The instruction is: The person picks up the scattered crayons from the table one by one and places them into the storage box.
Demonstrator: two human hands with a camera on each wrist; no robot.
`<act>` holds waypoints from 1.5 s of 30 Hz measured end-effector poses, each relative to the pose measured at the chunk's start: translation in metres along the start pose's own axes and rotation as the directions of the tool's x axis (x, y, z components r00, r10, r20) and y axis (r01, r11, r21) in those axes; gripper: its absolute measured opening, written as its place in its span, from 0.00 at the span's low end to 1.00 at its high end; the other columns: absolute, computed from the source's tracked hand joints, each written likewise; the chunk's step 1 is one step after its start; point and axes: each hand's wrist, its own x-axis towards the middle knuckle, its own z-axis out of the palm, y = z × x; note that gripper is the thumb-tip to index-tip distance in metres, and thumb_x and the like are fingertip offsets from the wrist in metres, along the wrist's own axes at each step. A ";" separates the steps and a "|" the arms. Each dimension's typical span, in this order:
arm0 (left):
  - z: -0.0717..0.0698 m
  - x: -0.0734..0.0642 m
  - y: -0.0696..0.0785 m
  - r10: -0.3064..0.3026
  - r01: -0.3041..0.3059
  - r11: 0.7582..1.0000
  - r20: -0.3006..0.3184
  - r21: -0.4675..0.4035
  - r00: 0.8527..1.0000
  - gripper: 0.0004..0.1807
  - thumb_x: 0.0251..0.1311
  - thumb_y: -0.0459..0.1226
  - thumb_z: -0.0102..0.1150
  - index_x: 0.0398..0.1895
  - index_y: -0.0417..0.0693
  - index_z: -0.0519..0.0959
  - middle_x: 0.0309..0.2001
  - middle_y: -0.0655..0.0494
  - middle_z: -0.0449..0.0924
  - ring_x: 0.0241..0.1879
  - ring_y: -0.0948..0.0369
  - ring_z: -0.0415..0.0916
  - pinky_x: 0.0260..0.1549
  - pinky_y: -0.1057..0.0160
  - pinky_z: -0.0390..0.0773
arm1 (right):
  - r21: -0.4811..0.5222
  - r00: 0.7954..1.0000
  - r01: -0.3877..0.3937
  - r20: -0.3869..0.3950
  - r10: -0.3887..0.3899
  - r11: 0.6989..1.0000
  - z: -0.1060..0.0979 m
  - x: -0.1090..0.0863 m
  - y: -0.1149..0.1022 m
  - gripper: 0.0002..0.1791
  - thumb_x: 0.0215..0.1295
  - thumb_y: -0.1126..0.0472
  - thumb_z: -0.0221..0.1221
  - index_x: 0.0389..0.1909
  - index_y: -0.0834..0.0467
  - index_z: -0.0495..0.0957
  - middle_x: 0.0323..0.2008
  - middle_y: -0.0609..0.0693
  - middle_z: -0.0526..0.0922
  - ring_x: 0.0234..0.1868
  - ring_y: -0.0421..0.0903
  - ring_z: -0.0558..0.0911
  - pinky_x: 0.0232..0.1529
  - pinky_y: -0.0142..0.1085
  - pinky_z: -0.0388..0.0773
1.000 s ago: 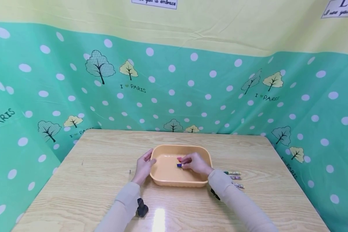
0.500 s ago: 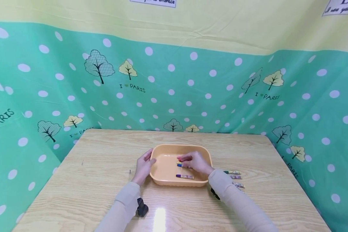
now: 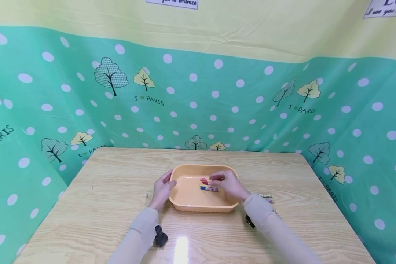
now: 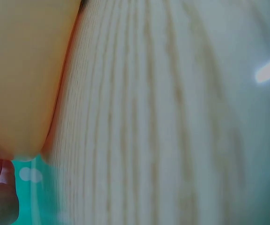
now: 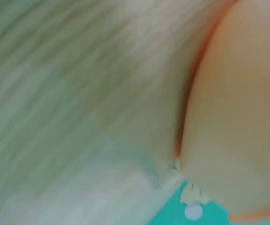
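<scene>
An orange plastic tray (image 3: 198, 209) sits on the table. At its left end my left hand (image 3: 162, 190) holds the wall, thumb over the rim and fingers outside. The left wrist view shows the tray's side (image 4: 27, 79) and the fingers (image 4: 0, 176) below it. Inside the tray lie several crayons side by side: a blue crayon (image 3: 209, 189), a red crayon (image 3: 205, 182) and a pink crayon (image 3: 204, 179) among them. My right hand (image 3: 230, 184) hovers over their right ends, fingers and thumb apart, hiding part of them. Only the tray's outer wall (image 5: 233, 117) shows in the right wrist view.
More crayons (image 3: 266, 196) lie on the table right of the tray, partly behind the right sleeve (image 3: 264, 211). Black devices show at both wrists, the left device (image 3: 160, 236) being plainest. A patterned green curtain (image 3: 214, 117) hangs behind the table (image 3: 118, 176).
My right hand has let go of the crayons and drawn back to the right, uncovering more of the blue one. A purple crayon seen near the tray's front wall is out of sight now.
</scene>
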 end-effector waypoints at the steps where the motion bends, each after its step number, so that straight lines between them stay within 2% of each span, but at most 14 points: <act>1: 0.000 0.000 0.000 -0.001 0.001 1.000 -0.001 0.000 1.000 0.30 0.55 0.25 0.51 0.64 0.42 0.64 0.64 0.39 0.63 0.63 0.47 0.63 0.60 0.56 0.70 | 0.003 1.000 0.005 -0.009 -0.005 1.000 -0.005 -0.003 -0.002 0.16 0.52 0.66 0.63 0.44 0.62 0.80 0.39 0.52 0.84 0.39 0.44 0.82 0.41 0.32 0.82; 6: 0.000 0.000 0.002 -0.007 0.007 1.000 -0.003 0.001 1.000 0.30 0.55 0.25 0.51 0.64 0.42 0.64 0.64 0.39 0.63 0.63 0.48 0.63 0.61 0.57 0.69 | -0.024 0.998 -0.017 -0.064 0.016 1.000 -0.039 -0.016 -0.008 0.17 0.52 0.65 0.63 0.45 0.60 0.80 0.43 0.53 0.84 0.42 0.45 0.82 0.44 0.33 0.82; 9: 0.000 -0.001 0.002 -0.009 0.009 1.000 -0.005 0.007 1.000 0.29 0.55 0.25 0.51 0.64 0.42 0.64 0.64 0.39 0.63 0.63 0.48 0.63 0.61 0.57 0.69 | -0.030 0.997 -0.033 -0.071 0.031 0.999 -0.057 -0.024 -0.004 0.17 0.54 0.64 0.63 0.47 0.59 0.79 0.45 0.53 0.83 0.45 0.46 0.81 0.46 0.34 0.81; 19: 0.000 -0.002 0.003 -0.002 0.002 1.000 -0.011 0.010 1.000 0.30 0.54 0.25 0.51 0.64 0.41 0.64 0.63 0.38 0.64 0.62 0.48 0.64 0.60 0.57 0.69 | -0.049 0.992 -0.056 -0.113 0.050 0.997 -0.097 -0.054 0.048 0.17 0.56 0.64 0.61 0.48 0.64 0.78 0.45 0.57 0.83 0.43 0.43 0.82 0.40 0.29 0.82; 23: 0.000 -0.002 0.003 -0.008 0.008 1.000 -0.011 0.005 1.000 0.30 0.54 0.25 0.51 0.64 0.41 0.64 0.63 0.38 0.64 0.62 0.48 0.63 0.60 0.58 0.69 | -0.073 0.991 -0.075 -0.121 0.066 0.995 -0.109 -0.062 0.066 0.17 0.57 0.66 0.59 0.49 0.65 0.77 0.45 0.57 0.82 0.44 0.45 0.82 0.42 0.30 0.82; 27: 0.000 -0.002 0.003 -0.011 0.011 1.000 -0.010 0.003 1.000 0.29 0.55 0.26 0.51 0.64 0.41 0.64 0.63 0.39 0.64 0.63 0.48 0.63 0.60 0.58 0.69 | -0.107 0.988 -0.094 -0.131 0.080 0.990 -0.117 -0.067 0.079 0.16 0.57 0.66 0.60 0.48 0.64 0.78 0.45 0.57 0.83 0.44 0.46 0.82 0.43 0.31 0.82; 34: 0.000 -0.003 0.004 -0.010 0.010 1.000 -0.009 -0.001 1.000 0.29 0.55 0.26 0.51 0.64 0.41 0.64 0.63 0.39 0.64 0.63 0.48 0.63 0.60 0.58 0.69 | -0.060 0.983 -0.152 -0.114 0.144 0.987 -0.120 -0.072 0.096 0.18 0.54 0.66 0.62 0.47 0.67 0.77 0.43 0.58 0.83 0.40 0.41 0.82 0.40 0.27 0.81; 38: 0.000 -0.003 0.005 -0.011 0.011 1.000 -0.012 0.006 1.000 0.29 0.55 0.26 0.51 0.63 0.41 0.64 0.63 0.39 0.65 0.63 0.48 0.63 0.60 0.57 0.69 | -0.056 0.987 -0.141 -0.092 0.136 0.988 -0.120 -0.071 0.102 0.18 0.53 0.66 0.63 0.46 0.67 0.78 0.41 0.58 0.83 0.38 0.41 0.83 0.37 0.27 0.82; 45: 0.000 -0.004 0.005 -0.008 0.008 1.000 -0.003 0.003 1.000 0.29 0.56 0.26 0.51 0.64 0.41 0.64 0.63 0.38 0.64 0.63 0.48 0.63 0.61 0.57 0.69 | -0.115 0.990 -0.125 -0.077 0.117 0.985 -0.120 -0.069 0.112 0.18 0.50 0.68 0.64 0.45 0.67 0.78 0.39 0.58 0.84 0.37 0.42 0.82 0.34 0.27 0.82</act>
